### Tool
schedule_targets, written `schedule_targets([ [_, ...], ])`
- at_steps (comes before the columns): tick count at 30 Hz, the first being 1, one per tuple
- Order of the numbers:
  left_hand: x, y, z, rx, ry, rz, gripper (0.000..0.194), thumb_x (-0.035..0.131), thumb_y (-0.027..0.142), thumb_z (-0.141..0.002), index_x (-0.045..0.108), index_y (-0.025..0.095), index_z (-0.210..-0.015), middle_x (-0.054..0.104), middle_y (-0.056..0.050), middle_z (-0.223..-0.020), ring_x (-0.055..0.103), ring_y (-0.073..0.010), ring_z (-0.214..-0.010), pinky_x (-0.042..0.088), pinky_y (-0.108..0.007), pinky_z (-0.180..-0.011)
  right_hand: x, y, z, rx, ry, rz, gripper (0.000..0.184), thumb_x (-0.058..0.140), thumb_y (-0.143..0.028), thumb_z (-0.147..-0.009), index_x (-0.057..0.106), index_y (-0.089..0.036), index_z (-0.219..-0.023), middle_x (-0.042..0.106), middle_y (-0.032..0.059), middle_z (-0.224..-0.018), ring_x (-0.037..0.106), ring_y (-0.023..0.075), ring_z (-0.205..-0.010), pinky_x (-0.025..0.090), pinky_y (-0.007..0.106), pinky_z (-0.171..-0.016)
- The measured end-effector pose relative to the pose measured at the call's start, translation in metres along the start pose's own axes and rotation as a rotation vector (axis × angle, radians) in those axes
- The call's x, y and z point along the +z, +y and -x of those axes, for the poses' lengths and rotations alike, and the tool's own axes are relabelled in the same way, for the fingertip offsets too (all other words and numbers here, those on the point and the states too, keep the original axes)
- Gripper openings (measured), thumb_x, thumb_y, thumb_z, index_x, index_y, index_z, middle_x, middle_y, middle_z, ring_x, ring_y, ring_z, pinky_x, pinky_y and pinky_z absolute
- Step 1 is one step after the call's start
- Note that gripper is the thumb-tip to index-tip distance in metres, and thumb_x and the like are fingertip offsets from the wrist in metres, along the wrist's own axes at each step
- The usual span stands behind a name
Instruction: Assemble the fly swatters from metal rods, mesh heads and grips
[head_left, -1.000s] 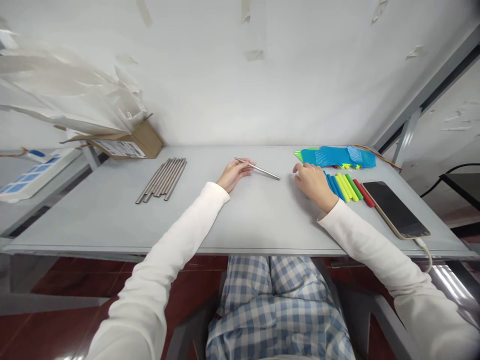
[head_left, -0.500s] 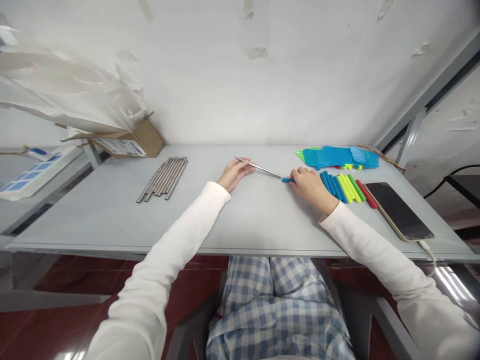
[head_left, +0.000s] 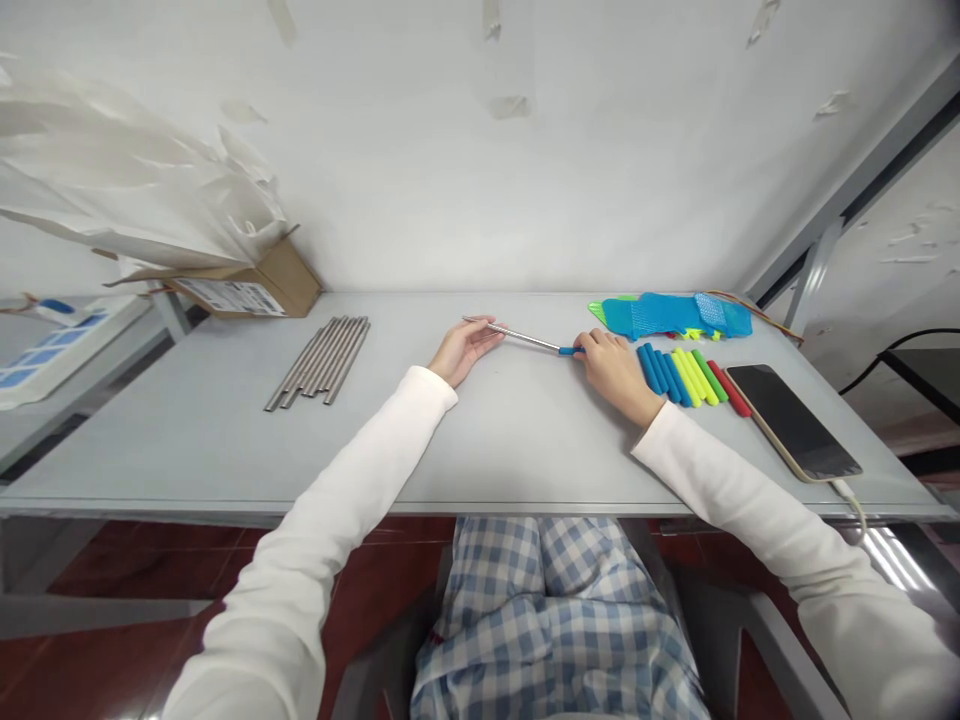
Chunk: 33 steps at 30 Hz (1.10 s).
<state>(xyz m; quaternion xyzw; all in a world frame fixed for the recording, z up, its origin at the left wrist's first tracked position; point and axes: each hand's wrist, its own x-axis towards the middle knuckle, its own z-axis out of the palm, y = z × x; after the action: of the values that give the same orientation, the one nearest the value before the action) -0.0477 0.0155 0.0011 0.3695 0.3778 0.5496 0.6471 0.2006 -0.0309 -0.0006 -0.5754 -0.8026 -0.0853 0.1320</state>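
Observation:
My left hand (head_left: 463, 350) is closed on a thin silver metal tube (head_left: 531, 341), which slants down to the right. Between the fingers of my right hand (head_left: 611, 370) is a short blue sleeve (head_left: 568, 351), its open end meeting the tube's right end. How far the tube sits inside the sleeve I cannot tell. Beside my right hand lies a row of coloured sleeves: several blue ones (head_left: 664, 374), then yellow ones (head_left: 691, 376), a green one (head_left: 710, 375) and a red one (head_left: 729, 388). On the left rests a bundle of metal tubes (head_left: 321, 362).
A phone (head_left: 795, 423) with a white cable lies at the table's right. Blue and green rubbery pieces (head_left: 667, 314) lie at the back right. Toward the back left stands an opened cardboard box (head_left: 259, 283) under white plastic sheeting (head_left: 135, 180). The wall closes off the far side.
The tube's right end and the blue sleeve, a little apart before, now meet in line. Both hands stay in nearly the same place; the view has shifted slightly.

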Motion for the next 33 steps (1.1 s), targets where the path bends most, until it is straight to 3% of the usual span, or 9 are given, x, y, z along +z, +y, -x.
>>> schedule_targets([
  [14, -0.003, 0.004, -0.001, -0.030, 0.046, 0.092, 0.010, 0.056, 0.012, -0.083, 0.064, 0.013, -0.089, 0.073, -0.011, -0.095, 0.066, -0.0189, -0.112, 0.046, -0.033, -0.108, 0.008, 0.004, -0.004, -0.056, 0.124, -0.218, 0.024, 0.035, -0.021, -0.098, 0.058, -0.018, -0.106, 0.063, 0.0140, -0.105, 0.056, 0.0279, -0.097, 0.037, 0.039, -0.085],
  [24, -0.005, 0.002, -0.001, -0.026, -0.035, 0.108, 0.012, 0.060, 0.015, -0.080, 0.064, 0.016, -0.091, 0.074, -0.009, -0.102, 0.066, -0.0184, -0.111, 0.045, -0.033, -0.109, 0.016, 0.006, -0.004, 0.041, 0.181, -0.343, 0.009, 0.048, -0.022, -0.092, 0.054, -0.019, -0.098, 0.063, 0.0116, -0.103, 0.056, 0.0275, -0.099, 0.037, 0.039, -0.084],
  [33, -0.002, 0.001, 0.002, -0.040, -0.039, 0.085, 0.013, 0.059, 0.015, -0.080, 0.064, 0.016, -0.092, 0.074, -0.011, -0.101, 0.066, -0.0194, -0.112, 0.046, -0.033, -0.109, 0.010, 0.004, -0.003, 0.101, 0.180, -0.353, 0.014, 0.045, -0.016, -0.090, 0.055, -0.019, -0.099, 0.064, 0.0128, -0.104, 0.057, 0.0284, -0.101, 0.037, 0.039, -0.085],
])
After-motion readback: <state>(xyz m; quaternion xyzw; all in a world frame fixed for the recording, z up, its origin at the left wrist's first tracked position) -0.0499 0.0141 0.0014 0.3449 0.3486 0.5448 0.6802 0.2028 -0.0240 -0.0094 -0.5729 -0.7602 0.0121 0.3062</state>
